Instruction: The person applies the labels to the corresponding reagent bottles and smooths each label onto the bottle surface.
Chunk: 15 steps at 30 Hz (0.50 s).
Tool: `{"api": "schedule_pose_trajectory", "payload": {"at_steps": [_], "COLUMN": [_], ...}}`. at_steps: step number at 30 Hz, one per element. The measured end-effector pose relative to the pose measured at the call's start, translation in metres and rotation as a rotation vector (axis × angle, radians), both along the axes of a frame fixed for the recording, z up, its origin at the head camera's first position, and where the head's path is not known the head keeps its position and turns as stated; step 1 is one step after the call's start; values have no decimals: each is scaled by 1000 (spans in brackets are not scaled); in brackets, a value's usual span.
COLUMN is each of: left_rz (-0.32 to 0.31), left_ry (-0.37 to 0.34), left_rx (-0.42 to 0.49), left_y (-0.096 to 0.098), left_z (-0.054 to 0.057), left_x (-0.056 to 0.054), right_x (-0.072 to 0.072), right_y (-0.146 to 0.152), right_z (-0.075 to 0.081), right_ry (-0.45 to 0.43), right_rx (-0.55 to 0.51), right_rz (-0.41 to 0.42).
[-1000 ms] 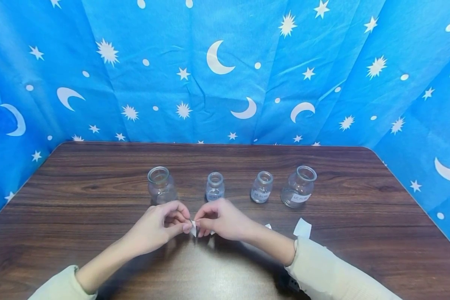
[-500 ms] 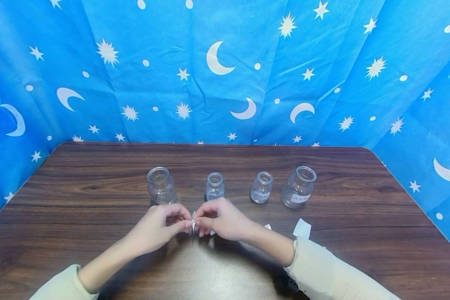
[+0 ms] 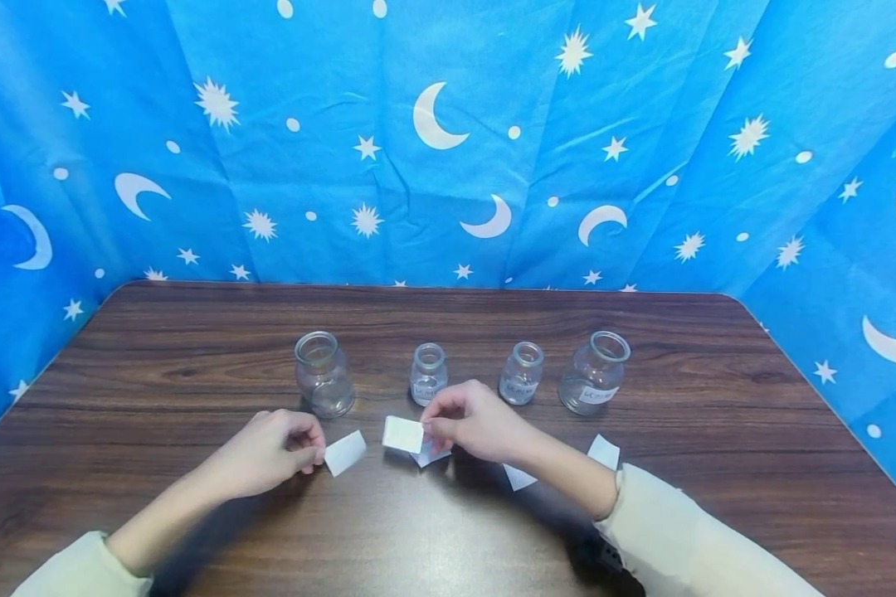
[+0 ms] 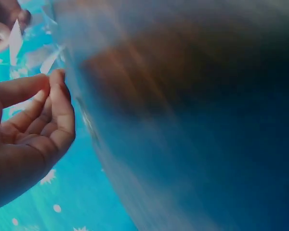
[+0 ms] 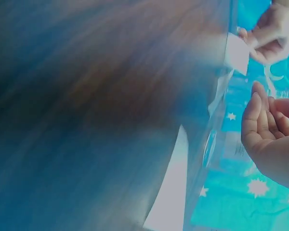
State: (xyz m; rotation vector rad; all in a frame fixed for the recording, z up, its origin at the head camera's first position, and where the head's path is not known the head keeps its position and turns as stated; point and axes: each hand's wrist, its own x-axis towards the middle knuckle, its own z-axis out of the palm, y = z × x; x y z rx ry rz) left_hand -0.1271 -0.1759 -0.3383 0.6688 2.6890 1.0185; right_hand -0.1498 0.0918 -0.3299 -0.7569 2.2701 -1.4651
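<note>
My left hand (image 3: 272, 452) pinches a white paper slip (image 3: 345, 453) at its left edge, between thumb and fingertips. A small white rectangular label (image 3: 403, 434) hangs from the thumb and fingers of my right hand (image 3: 478, 423). The two pieces are apart, with a narrow gap between them. Just behind my left hand stands a large glass jar (image 3: 324, 381) with no label showing. A small glass jar (image 3: 429, 365) with a written label is behind the right hand. In the right wrist view, the slip (image 5: 237, 54) reaches out from my left fingertips.
Farther right stand another small labelled jar (image 3: 521, 369) and a large labelled jar (image 3: 593, 373). White paper scraps lie on the wooden table: one scrap (image 3: 433, 455) under the held label, another (image 3: 521, 478) by the right forearm, a third (image 3: 605, 451) behind it. A blue curtain (image 3: 433, 191) hangs behind.
The hands, which met at one piece of white paper, have parted. My left hand moved left with a slip; my right moved slightly right with the label. The label and slip are now separate.
</note>
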Motion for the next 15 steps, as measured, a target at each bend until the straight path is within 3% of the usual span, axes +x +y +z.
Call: {"api": "schedule_pose_trajectory", "payload": {"at_steps": [5, 10, 12, 15], "left_rz": [40, 98, 92, 42], "left_ry": [35, 57, 73, 101], "left_rx": [-88, -155, -159, -95], "left_y": [-5, 1, 5, 12], "left_z": [-1, 5, 10, 18], "left_x": [-3, -1, 2, 6], "right_x": [-2, -1, -1, 0], "right_y": [5, 0, -1, -2], "right_z": [0, 0, 0, 0], "right_ry": [-38, -69, -79, -80], "right_rx": [7, 10, 13, 9], "right_rz": [-26, -51, -60, -68]}}
